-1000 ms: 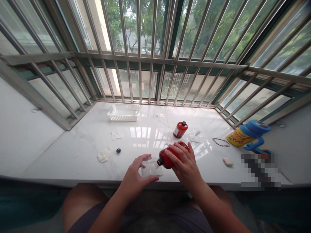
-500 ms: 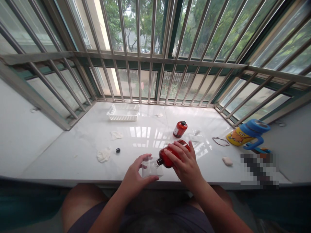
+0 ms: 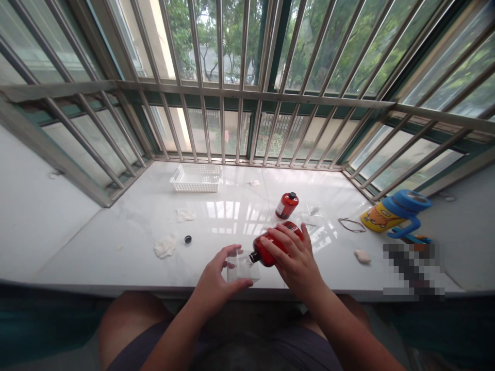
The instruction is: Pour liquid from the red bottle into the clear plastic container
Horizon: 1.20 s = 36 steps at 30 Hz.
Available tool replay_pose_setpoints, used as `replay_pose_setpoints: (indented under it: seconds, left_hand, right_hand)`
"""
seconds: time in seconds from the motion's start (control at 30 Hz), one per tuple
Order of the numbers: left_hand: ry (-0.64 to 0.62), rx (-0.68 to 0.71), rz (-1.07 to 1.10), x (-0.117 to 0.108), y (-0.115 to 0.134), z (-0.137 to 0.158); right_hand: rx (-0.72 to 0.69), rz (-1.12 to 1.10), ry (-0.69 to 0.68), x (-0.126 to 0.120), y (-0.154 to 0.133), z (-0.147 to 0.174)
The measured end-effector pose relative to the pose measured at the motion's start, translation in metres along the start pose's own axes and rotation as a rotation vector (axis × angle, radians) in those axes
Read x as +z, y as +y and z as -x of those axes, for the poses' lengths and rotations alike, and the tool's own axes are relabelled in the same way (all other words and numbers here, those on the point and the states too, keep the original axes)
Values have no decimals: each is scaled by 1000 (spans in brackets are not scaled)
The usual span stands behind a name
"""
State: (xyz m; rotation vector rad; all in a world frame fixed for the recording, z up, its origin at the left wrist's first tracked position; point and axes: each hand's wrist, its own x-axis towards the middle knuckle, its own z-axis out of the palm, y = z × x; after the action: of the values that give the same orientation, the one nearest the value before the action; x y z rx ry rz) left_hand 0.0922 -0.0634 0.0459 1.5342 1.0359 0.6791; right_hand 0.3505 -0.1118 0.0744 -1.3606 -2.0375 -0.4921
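My right hand (image 3: 296, 257) is wrapped over a red bottle (image 3: 264, 251), tilted so its uncapped neck points down to the left. The bottle's mouth is at a clear plastic container (image 3: 243, 272), which my left hand (image 3: 221, 275) grips between thumb and fingers near the counter's front edge. Whether liquid is flowing is too small to tell. A black cap (image 3: 187, 239) lies to the left of my left hand. Beyond the tilted bottle, a second red bottle (image 3: 286, 206) with a black cap stands upright.
A white perforated basket (image 3: 196, 180) sits at the back left. Crumpled tissues (image 3: 165, 246) lie at left on the white counter (image 3: 135, 263). At right are a hair tie (image 3: 351, 225), a pale lump (image 3: 362, 256) and a blue-and-yellow flask (image 3: 390, 214). Metal bars (image 3: 220, 123) close off the back.
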Motion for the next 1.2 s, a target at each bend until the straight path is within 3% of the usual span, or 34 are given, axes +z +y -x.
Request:
replay_pose_setpoints:
  seconds: [1.2]
  left_hand:
    - [-26, -23, 82, 2, 5, -1]
  right_hand:
    - [-30, 17, -28, -7, 1, -4]
